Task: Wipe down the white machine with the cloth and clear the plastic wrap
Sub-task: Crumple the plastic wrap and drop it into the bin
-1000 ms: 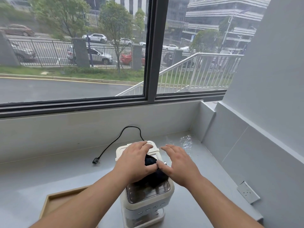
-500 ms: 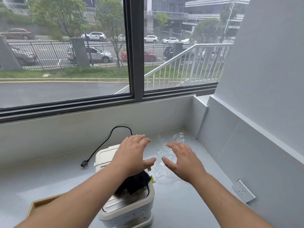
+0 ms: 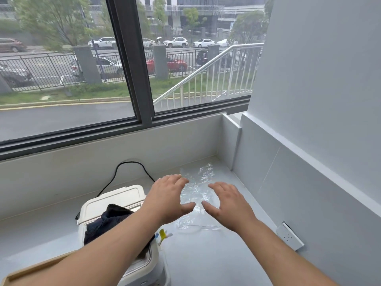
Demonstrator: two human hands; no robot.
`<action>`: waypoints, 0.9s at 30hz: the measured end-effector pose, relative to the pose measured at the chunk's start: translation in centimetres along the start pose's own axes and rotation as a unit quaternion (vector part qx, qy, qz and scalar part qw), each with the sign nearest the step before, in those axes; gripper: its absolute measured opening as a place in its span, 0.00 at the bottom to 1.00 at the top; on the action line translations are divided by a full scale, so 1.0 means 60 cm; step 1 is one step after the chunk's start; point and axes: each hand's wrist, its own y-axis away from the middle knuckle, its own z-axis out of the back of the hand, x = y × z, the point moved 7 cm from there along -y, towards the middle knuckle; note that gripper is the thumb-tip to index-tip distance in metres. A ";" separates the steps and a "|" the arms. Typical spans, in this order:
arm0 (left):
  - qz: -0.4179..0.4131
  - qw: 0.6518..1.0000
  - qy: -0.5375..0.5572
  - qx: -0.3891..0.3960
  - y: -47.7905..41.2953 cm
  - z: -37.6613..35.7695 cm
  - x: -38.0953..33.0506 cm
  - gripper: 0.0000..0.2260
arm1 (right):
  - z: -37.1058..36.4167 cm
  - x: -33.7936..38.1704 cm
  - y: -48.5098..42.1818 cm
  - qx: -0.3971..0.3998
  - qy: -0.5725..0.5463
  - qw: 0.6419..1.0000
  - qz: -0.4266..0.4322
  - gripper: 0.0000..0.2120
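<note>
Both hands, the left hand [image 3: 168, 198] and right hand [image 3: 229, 204], hover open and empty over the clear plastic wrap [image 3: 198, 195], which lies flat on the desk [image 3: 206, 261] between and just beyond them, long axis running away, equally near each

I hold both bare arms stretched forward, left hand [image 3: 168, 200] and right hand [image 3: 229, 205] palm-down, fingers spread, empty.
</note>
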 end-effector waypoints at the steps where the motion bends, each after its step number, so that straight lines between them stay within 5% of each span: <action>1: 0.002 1.000 -0.001 0.007 -0.008 -0.007 -0.005 0.37 | -0.002 -0.011 -0.002 0.004 0.000 1.000 -0.003 0.34; 27: 0.044 0.989 -0.049 0.134 -0.161 -0.193 -0.015 0.36 | -0.153 -0.132 -0.106 0.094 -0.022 0.994 -0.050 0.38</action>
